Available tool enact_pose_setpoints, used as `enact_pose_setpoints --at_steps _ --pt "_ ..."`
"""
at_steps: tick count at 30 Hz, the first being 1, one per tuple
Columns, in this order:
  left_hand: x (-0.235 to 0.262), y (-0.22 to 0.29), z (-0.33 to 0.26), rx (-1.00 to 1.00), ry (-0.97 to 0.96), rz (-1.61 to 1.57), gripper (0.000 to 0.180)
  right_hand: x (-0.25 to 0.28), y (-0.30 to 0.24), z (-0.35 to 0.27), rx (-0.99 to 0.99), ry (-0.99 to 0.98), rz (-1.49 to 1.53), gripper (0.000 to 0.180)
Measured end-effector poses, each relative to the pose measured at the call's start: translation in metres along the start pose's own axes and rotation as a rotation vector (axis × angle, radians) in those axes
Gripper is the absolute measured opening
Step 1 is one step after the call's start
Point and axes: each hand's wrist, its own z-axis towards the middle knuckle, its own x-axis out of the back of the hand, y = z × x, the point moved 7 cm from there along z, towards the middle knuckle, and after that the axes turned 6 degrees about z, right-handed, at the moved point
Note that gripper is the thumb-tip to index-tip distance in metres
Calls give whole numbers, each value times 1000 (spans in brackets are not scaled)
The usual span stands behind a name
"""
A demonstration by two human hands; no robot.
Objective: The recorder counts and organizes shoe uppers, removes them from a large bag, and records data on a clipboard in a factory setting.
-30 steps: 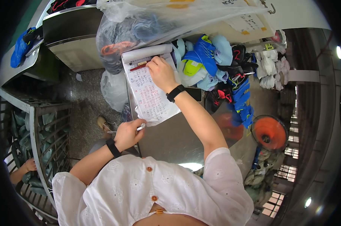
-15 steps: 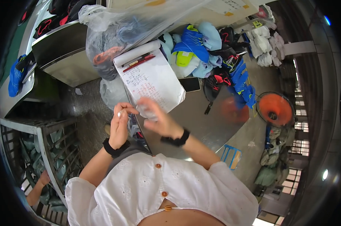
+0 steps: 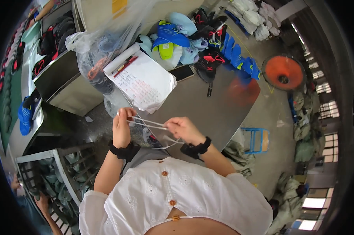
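Note:
A thin white cord (image 3: 149, 121) runs doubled between my hands above the near left edge of the metal table. My left hand (image 3: 123, 127) pinches one end, fingers closed. At the other end my right hand (image 3: 186, 129) is shut on the cord, and a loose length of it curls below that wrist. Just beyond my hands lies a pad of handwritten sheets (image 3: 147, 80). A red pen (image 3: 125, 66) rests on its upper part, beside a darker pen. To the pad's right is a dark phone (image 3: 182, 73).
Blue, black and pale shoe uppers (image 3: 171, 35) are heaped along the table's far side. A clear plastic bag (image 3: 94, 51) stands at its left. A metal crate (image 3: 57, 156) of dark green pieces is lower left, a person's hand (image 3: 42, 202) beside it. An orange fan-like round object (image 3: 283, 73) and blue stool (image 3: 256, 140) stand right.
My hands, close together before, have drawn apart, with the right one moving rightward. The white cord now shows stretched between them. The whole view has turned somewhat.

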Motion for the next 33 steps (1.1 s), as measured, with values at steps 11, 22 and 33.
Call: enact_pose_setpoints --at_steps 11,22,33 --pt "-28 -47 -81 409 -62 -274 23 78 48 -122 212 206 -221 19" --pt "-203 -30 -225 -476 -780 886 50 107 135 -226 509 540 -599 13" --pt "-269 -159 -211 433 -1051 515 21 171 148 -287 494 762 -772 18"
